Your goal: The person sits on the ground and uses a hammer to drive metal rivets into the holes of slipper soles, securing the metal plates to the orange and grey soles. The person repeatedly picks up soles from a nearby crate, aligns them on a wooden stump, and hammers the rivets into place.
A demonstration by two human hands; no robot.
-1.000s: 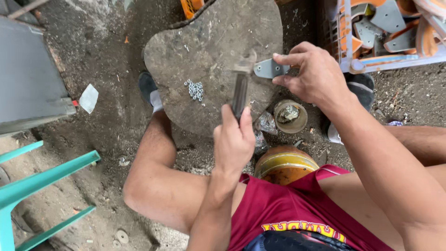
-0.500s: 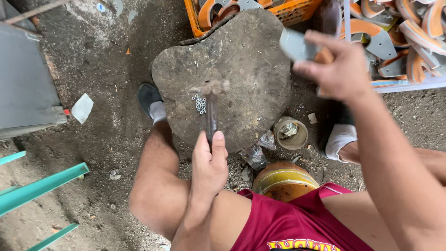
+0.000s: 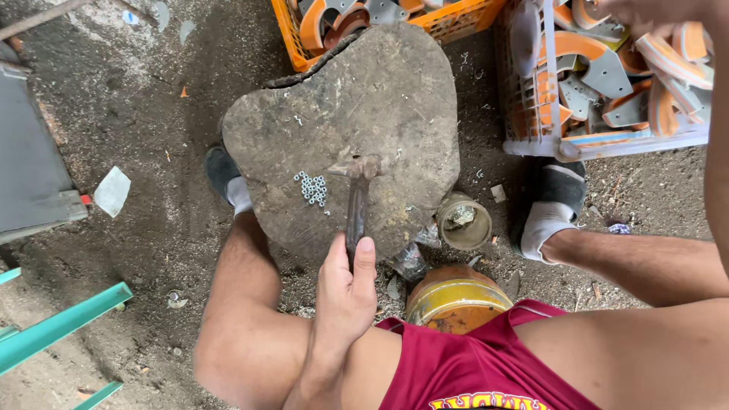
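My left hand (image 3: 343,292) grips the handle of a rusty hammer (image 3: 355,201), whose head rests on a flat, round wooden stump (image 3: 380,91). A small pile of silvery nuts (image 3: 312,187) lies on the stump just left of the hammer head. My right hand (image 3: 645,9) is at the top right edge, over a white crate (image 3: 535,114) filled with orange and grey curved parts. Only part of that hand shows, so I cannot tell what it holds. My right forearm runs down the right edge.
An orange crate (image 3: 288,30) with similar parts stands behind the stump. A small tin cup (image 3: 465,222) and a yellow round can (image 3: 454,300) sit between my legs. My shoes flank the stump. A grey box (image 3: 30,167) and teal chair legs (image 3: 64,326) are at left.
My right hand lifted a grey metal piece off the stump and carried it up and right to the white crate. The hammer came down to rest on the stump.
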